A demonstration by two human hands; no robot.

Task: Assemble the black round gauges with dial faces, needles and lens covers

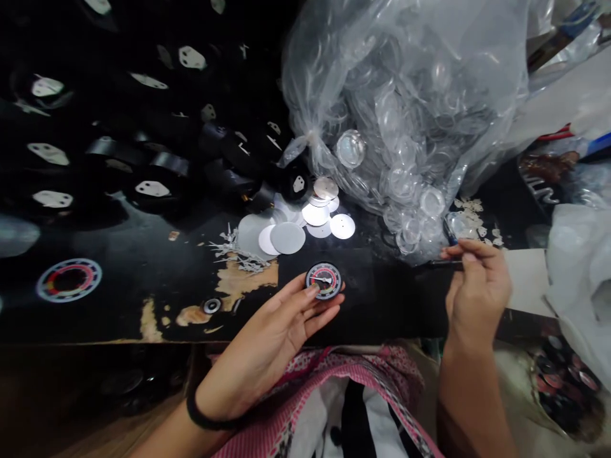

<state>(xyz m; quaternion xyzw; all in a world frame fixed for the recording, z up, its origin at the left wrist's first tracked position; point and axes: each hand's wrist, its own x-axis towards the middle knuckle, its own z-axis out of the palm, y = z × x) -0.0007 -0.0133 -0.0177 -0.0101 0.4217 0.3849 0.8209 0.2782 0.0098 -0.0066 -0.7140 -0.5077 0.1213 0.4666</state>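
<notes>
My left hand (291, 312) is closed round a small round dial gauge (329, 272), face up, with a white needle over red and yellow scales. The thumb rests on the lower edge of its face. At the right, my right hand (480, 286) pinches a slim dark tool (434, 263); its exact kind is unclear. Near those fingertips lie small pale pointers (470, 213) in a loose heap. Beyond the gauge are several white and grey discs (288, 238), partly stacked, with a pile of thin pale pins (248, 261) beside them.
A large clear plastic bag (405, 57) full of transparent round covers (432, 202) spills onto the black bench (382, 299). Several black round housings (153, 175) with pale plates crowd the left. A printed dial ring (69, 280) and a small round part (212, 306) lie near the front edge.
</notes>
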